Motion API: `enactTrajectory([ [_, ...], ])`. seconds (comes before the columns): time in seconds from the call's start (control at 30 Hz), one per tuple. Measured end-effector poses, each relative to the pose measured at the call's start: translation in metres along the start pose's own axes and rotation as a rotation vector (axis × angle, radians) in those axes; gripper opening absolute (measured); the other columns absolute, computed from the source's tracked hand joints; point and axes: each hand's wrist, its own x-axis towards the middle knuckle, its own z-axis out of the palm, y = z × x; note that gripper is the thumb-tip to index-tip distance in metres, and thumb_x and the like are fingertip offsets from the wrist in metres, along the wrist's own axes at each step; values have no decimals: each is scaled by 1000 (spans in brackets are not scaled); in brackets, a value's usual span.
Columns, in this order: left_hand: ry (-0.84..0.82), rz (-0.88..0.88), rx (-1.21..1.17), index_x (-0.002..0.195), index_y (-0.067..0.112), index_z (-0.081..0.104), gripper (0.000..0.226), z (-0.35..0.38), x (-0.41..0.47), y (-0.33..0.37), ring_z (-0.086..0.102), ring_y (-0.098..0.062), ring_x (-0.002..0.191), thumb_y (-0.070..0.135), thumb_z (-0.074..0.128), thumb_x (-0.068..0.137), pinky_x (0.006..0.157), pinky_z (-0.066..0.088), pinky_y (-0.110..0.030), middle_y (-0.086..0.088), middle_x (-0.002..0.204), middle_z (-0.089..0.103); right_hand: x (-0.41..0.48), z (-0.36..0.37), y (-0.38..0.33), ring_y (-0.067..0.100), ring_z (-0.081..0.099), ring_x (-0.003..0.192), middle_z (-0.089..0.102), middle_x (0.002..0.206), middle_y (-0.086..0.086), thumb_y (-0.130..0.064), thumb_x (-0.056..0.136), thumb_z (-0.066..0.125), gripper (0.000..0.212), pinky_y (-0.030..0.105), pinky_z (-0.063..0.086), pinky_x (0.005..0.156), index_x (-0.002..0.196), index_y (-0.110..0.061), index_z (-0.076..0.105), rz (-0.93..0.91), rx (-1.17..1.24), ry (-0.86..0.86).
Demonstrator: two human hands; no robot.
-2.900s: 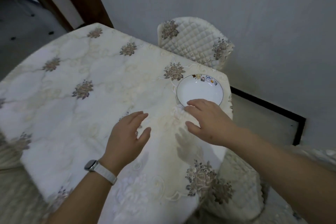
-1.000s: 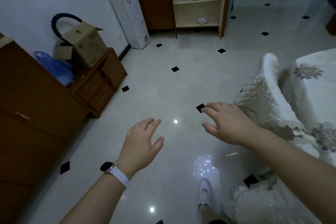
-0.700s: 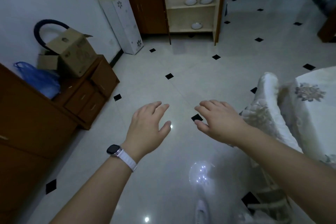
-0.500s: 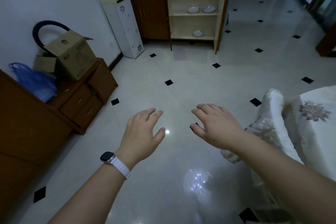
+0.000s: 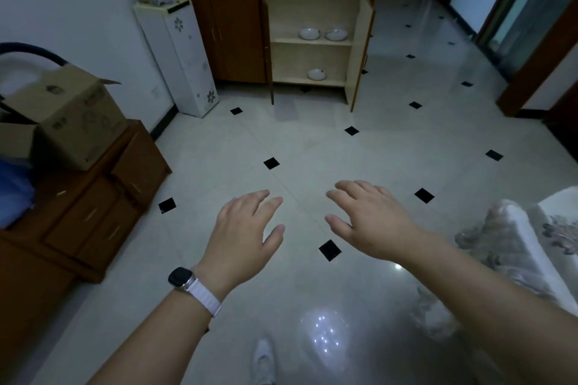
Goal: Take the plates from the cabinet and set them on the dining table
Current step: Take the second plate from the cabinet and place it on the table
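Nearest, at 6 o'c: a white shoe on the pale tiled floor. Just ahead, both arms are out, palms down. The left hand, w/ a white-strapped watch on its wrist, and the right hand are side by side, not touching, fingers loose and spread, nothing in either.

Abt 3 secs back the right hand was at a plate on the dining table. Since then the person has turned right round, so the dining table and its quilted chair cover are only a sliver at 3–4 o'c. I'd say one plate is delivered and this is the empty-handed walk back for more. The hands have kept the same slack pose over the last sec.

At 9 o'c there's a brown sideboard w/ a cardboard box on top. Further on, 11 o'c, a tall white unit stands against the wall.

Far end, 12 o'c: the cabinet, door swung open, well apart from the hands w/ bare floor between. Inside are 3 dishes: upper-left plate and upper-right plate close together on the upper shelf, and the lower plate alone on the lower shelf. Too far off to tell if any is a stack.

Next, prob: cross the floor, then reach in
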Motion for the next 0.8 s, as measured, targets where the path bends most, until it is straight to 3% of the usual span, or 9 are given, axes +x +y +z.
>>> enactTrajectory([
  [0.17, 10, 80, 6, 128, 18, 60, 48, -20, 56, -77, 56, -29, 116, 44, 47, 89, 101, 42, -47, -8, 129, 60, 77, -18, -34, 20, 33, 138, 39, 150, -2, -53, 97, 37, 53, 37, 26, 109, 141, -25, 42, 15, -30, 16],
  [0.47, 44, 197, -2, 125, 18, 61, 48, -30, 139, -160, 54, -28, 116, 44, 47, 88, 103, 37, -49, -8, 125, 61, 171, -20, -62, 24, 45, 128, 51, 140, 2, -59, 88, 21, 66, 41, 36, 103, 133, -21, 51, 79, -41, -6],
  [0.63, 19, 191, -4, 123, 19, 61, 47, -20, 190, -194, 54, -27, 117, 44, 47, 87, 104, 37, -49, -5, 124, 61, 232, -21, -52, 23, 42, 130, 48, 141, 1, -54, 94, 34, 54, 40, 34, 103, 135, -22, 49, 100, -37, 9],
  [0.8, 10, 197, -9, 124, 19, 61, 47, 1, 256, -228, 53, -26, 118, 43, 48, 86, 104, 37, -49, -5, 126, 60, 306, -8, -33, 24, 48, 125, 53, 137, 2, -56, 89, 26, 61, 41, 39, 100, 131, -20, 52, 85, 1, -12],
])
